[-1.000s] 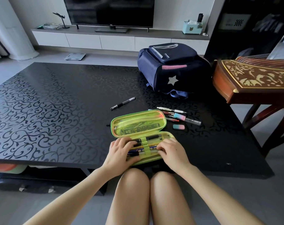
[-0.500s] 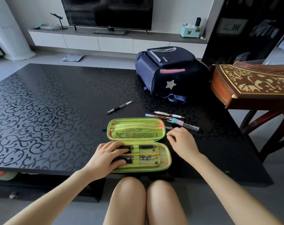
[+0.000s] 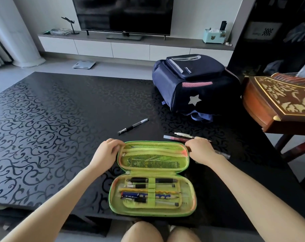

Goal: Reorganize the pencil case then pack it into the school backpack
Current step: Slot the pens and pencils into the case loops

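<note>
A green pencil case (image 3: 153, 179) lies open on the black table (image 3: 52, 130), near the front edge. Its lower half holds several pens under elastic loops; its upper lid has a mesh pocket. My left hand (image 3: 105, 152) grips the lid's far left corner. My right hand (image 3: 201, 150) grips the lid's far right corner and covers part of the loose pens (image 3: 180, 137) lying there. A black pen (image 3: 133, 126) lies alone beyond the case. The navy backpack (image 3: 193, 86) with a white star stands at the table's far right, flap closed.
A carved wooden instrument (image 3: 279, 102) on a stand juts in at the right, close to the backpack. Beyond the table are a TV cabinet (image 3: 130, 48) with a television and a scale on the floor. My knees are under the front edge.
Both hands left the lower half of the case and moved up to the two far corners of the lid. The eraser near the right hand is no longer visible.
</note>
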Demonstrator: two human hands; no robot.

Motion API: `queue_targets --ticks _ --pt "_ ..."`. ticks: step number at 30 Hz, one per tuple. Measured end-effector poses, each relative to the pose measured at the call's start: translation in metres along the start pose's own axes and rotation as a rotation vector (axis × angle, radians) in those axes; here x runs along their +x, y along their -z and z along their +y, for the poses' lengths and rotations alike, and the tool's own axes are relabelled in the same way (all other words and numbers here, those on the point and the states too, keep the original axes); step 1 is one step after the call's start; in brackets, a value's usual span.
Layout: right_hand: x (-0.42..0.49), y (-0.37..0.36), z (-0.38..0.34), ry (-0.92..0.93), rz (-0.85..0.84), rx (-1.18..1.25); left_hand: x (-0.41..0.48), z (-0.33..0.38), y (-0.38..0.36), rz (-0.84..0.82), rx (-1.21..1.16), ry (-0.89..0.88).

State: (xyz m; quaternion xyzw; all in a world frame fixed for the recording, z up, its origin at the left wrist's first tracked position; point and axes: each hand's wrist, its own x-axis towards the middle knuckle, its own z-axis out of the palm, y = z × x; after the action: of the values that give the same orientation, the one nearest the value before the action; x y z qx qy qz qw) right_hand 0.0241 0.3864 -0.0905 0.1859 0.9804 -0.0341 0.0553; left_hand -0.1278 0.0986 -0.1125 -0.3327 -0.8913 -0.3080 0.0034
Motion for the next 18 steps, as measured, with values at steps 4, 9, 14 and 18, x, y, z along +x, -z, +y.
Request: queue_targets --ticks 4,9,14,18 --pt "0.009 -0.002 0.01 -0.034 0.075 0.038 0.016 -0.011 0.0 -0.092 -0.059 0.089" --pt "0.031 0.004 0.016 -0.04 0.144 0.132 0.026 -0.024 0.006 -0.328 0.061 -0.051" --pt "0.051 0.005 0.006 0.036 0.034 0.014 0.032 -0.018 0.008 -0.353 0.158 -0.121" --pt "0.06 0.007 0.0 0.056 -0.002 -0.143 0.043 -0.023 0.005 -0.306 0.249 -0.083"
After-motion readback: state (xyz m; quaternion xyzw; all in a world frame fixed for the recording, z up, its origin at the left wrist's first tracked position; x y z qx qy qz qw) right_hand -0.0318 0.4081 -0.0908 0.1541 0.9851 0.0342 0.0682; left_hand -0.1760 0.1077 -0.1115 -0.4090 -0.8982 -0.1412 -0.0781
